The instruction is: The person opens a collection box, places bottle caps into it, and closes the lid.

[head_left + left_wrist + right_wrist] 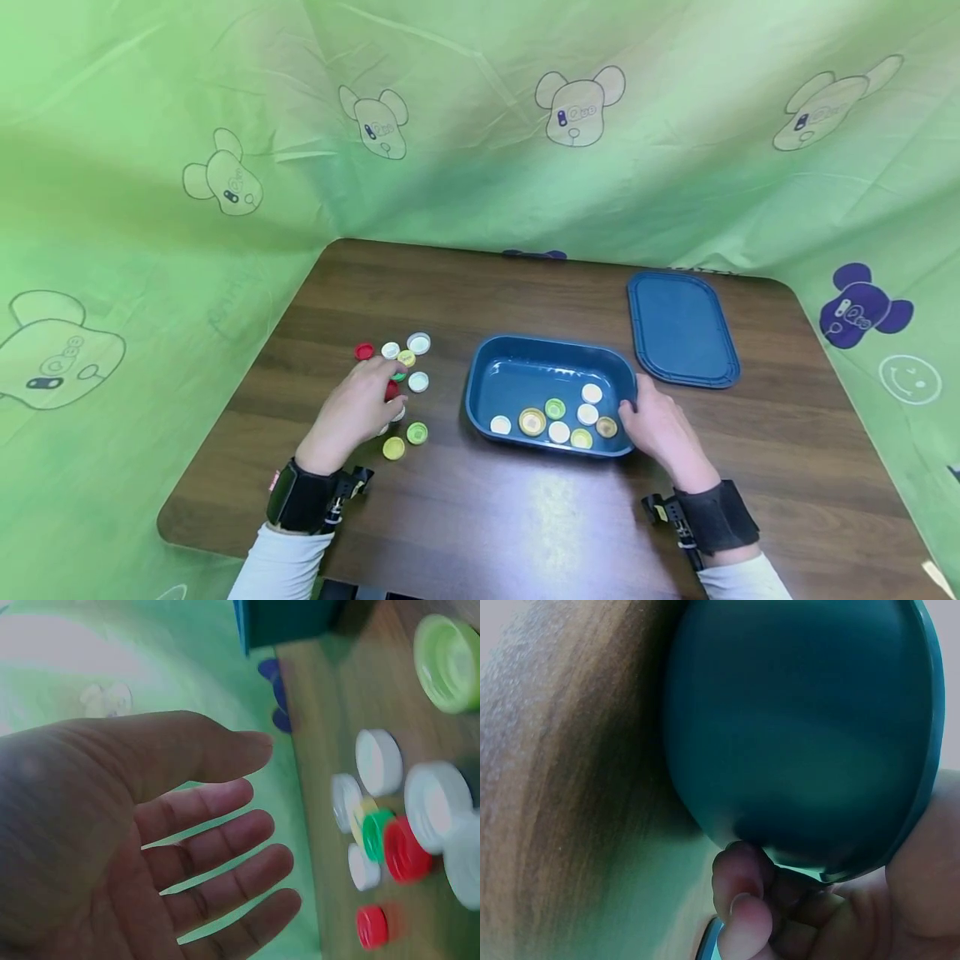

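My left hand (358,408) hovers over a loose group of bottle caps at the table's left. Its fingers are spread and relaxed in the left wrist view, with nothing between thumb and fingers. Around it lie a red cap (405,851), a green cap (377,834), several white caps (418,382), a light green cap (417,433) and a yellow cap (393,448); the hand hides some from the head view. My right hand (663,425) grips the right end of a blue tray (525,371), thumb at the rim and fingers curled against the outside. Several white, green and tan caps lie inside it.
A flat blue lid (684,329) lies on the brown wooden table (465,287), behind and right of the tray. Green sheeting (465,183) with printed bear heads hangs around the table's back and sides.
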{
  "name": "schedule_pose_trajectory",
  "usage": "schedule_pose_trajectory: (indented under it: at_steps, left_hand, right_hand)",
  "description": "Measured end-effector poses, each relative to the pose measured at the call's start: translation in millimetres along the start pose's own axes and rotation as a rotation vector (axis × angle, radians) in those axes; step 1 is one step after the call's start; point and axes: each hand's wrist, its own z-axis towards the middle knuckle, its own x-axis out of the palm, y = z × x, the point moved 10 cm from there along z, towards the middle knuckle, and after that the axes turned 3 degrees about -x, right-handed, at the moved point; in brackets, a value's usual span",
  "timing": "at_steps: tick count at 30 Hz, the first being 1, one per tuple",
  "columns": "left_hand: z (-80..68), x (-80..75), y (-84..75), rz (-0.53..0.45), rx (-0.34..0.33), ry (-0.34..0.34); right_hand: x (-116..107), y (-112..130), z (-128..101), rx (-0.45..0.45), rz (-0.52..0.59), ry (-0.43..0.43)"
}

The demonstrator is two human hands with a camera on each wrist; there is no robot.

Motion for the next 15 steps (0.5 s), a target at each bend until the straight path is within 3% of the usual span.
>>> schedule_pose_trajectory:
  at_steps: [4,9,15]
  left_hand:
    - [-4.0,2.2,17.6,0.019,-0.050,0.030]
    - [-15.4,16.3,38.7,0.031,-0.144,0.124]
    - [-27.4,29.9,51.1,0.045,-0.204,0.233]
  right_hand:
    - [-3,-2,1,0.003,0.005,-0.004]
    - [-2,-1,1,0.003,-0.002,0.007]
    - [0,0,0,0.007,-0.005,0.009]
